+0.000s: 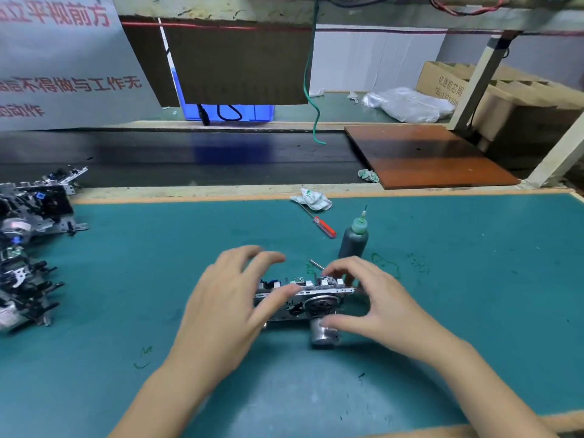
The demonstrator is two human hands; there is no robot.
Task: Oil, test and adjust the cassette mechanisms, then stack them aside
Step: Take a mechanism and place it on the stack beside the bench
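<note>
While your left hand (227,298) and right hand (369,298) pinch the cassette mechanism (303,301), your fingers hide its ends; motion blurs the fingertips.

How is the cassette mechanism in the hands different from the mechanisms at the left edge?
The cassette mechanism is single and sits mid-mat between the left hand and the right hand; the piled mechanisms lie heaped and untouched. Its motor points toward the camera; theirs point various ways. Both look like the same metal type.
</note>
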